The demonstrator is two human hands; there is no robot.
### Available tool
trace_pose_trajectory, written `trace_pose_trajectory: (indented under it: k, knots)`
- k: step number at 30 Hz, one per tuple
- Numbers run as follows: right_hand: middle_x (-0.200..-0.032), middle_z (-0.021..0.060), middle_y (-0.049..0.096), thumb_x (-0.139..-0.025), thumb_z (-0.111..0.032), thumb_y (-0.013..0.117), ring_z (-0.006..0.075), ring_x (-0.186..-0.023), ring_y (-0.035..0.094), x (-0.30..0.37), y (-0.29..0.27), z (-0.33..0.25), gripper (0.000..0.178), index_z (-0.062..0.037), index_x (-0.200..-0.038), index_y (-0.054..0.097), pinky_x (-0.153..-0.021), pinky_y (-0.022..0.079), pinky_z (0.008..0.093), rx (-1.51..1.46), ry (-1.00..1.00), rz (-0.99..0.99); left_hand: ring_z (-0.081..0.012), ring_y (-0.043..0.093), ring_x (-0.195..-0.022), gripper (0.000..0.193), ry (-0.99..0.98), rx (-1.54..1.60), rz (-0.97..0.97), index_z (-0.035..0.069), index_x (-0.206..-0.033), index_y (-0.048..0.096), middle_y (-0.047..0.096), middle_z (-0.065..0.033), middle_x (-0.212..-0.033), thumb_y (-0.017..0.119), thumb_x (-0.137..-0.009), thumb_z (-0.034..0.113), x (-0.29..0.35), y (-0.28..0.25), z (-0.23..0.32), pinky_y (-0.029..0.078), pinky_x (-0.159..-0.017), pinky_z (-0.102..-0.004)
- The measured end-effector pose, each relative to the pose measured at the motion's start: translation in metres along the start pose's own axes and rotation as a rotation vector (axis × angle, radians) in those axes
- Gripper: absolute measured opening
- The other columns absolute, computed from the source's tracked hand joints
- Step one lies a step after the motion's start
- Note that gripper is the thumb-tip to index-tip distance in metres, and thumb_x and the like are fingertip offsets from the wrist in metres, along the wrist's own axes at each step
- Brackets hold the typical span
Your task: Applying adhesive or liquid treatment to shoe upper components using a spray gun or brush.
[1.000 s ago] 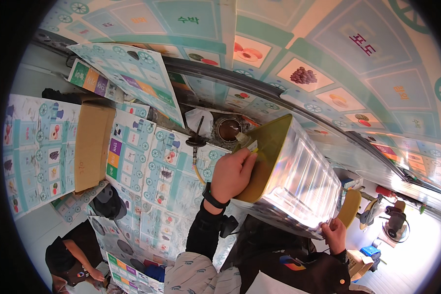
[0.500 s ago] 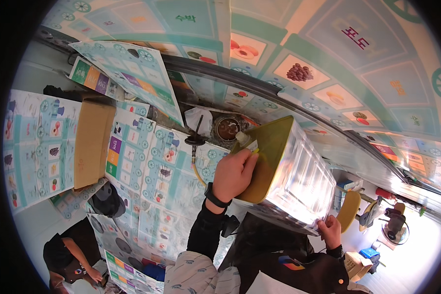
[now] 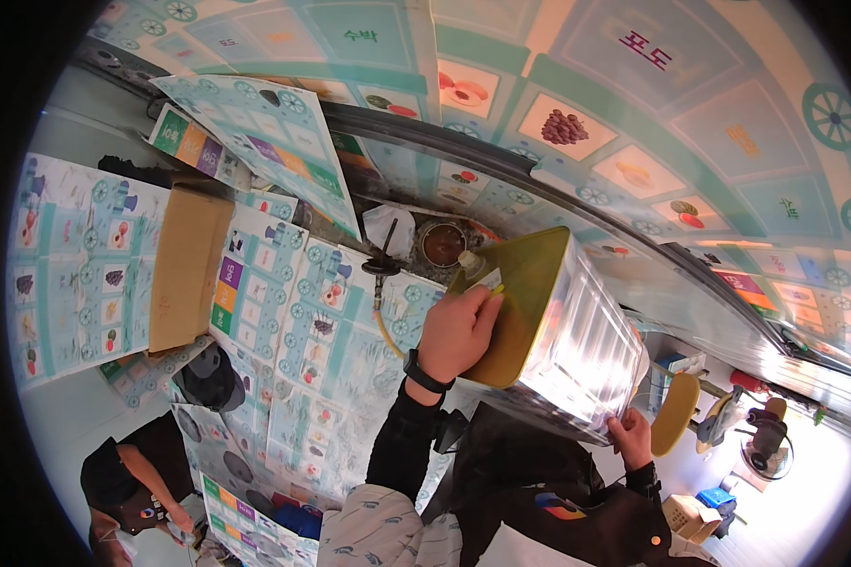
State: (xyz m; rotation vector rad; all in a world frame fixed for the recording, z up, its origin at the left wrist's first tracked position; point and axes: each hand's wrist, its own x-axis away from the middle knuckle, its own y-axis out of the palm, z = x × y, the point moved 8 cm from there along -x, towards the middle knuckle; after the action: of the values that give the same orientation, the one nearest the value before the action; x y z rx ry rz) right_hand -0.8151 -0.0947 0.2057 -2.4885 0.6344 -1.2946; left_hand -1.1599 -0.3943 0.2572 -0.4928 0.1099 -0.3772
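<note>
We hold a large square silvery metal can with a yellow top (image 3: 565, 345), tilted, between both hands: our left hand (image 3: 459, 331) closes its grip on the yellow top, our right hand (image 3: 631, 438) grips the lower corner. Just beyond the left grip sits a small round pot of dark liquid (image 3: 442, 244).

Surface: floor (image 3: 76, 416), pale grey.
On it: printed picture sheets (image 3: 284, 312), flat brown cardboard (image 3: 187, 269), perhaps a small round pot (image 3: 442, 244).
</note>
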Motion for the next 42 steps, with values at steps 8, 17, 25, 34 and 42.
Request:
trace_pose_trajectory:
  k: [8, 17, 25, 34, 42]
  knots:
    - [-0.064, 0.0044, 0.062, -0.086, -0.029, 0.079, 0.0075, -0.048, 0.053, -0.006, 0.001, 0.004, 0.037, -0.0023, -0.081, 0.053, -0.039, 0.039, 0.0227, 0.013, -0.039, 0.007, -0.0433, 0.061, -0.068, 0.021, -0.033, 0.006, -0.014, 0.002, -0.085, 0.062, 0.060, -0.0212, -0.070, 0.064, -0.095, 0.020, 0.005, 0.003, -0.008, 0.044, -0.054, -0.0455]
    - [-0.064, 0.0046, 0.063, -0.085, -0.029, 0.080, 0.0071, -0.047, 0.052, -0.012, -0.003, 0.014, 0.037, -0.0024, -0.079, 0.054, -0.038, 0.038, 0.0229, 0.051, -0.069, 0.028, -0.0432, 0.061, -0.068, 0.022, -0.021, 0.014, 0.004, 0.002, -0.086, 0.061, 0.060, -0.0213, -0.070, 0.063, -0.096, 0.021, 0.008, 0.004, -0.005, 0.044, -0.054, -0.0446]
    - [-0.065, 0.0052, 0.064, -0.084, -0.027, 0.081, 0.0073, -0.047, 0.053, -0.003, -0.001, -0.006, 0.036, -0.0018, -0.079, 0.055, -0.038, 0.039, 0.0227, 0.012, -0.080, 0.038, -0.0410, 0.061, -0.064, 0.023, -0.076, 0.077, -0.002, 0.001, -0.087, 0.062, 0.060, -0.0196, -0.068, 0.063, -0.097, 0.022, 0.010, 0.004, -0.016, 0.043, -0.054, -0.0418]
    - [-0.064, 0.0055, 0.065, -0.083, -0.028, 0.082, 0.0074, -0.047, 0.053, -0.004, -0.005, -0.003, 0.038, -0.0024, -0.078, 0.054, -0.038, 0.040, 0.0230, 0.031, -0.089, 0.058, -0.0396, 0.061, -0.063, 0.023, -0.070, 0.085, -0.003, 0.002, -0.087, 0.062, 0.060, -0.0189, -0.067, 0.063, -0.097, 0.022, 0.009, 0.003, -0.016, 0.044, -0.054, -0.0401]
    - [-0.065, 0.0046, 0.063, -0.085, -0.028, 0.080, 0.0081, -0.049, 0.054, -0.022, -0.002, 0.019, 0.037, -0.0027, -0.080, 0.054, -0.039, 0.040, 0.0236, -0.015, -0.090, 0.001, -0.0443, 0.059, -0.068, 0.026, -0.073, 0.113, -0.007, 0.003, -0.085, 0.061, 0.060, -0.0207, -0.069, 0.062, -0.097, 0.025, 0.013, 0.010, -0.015, 0.043, -0.056, -0.0478]
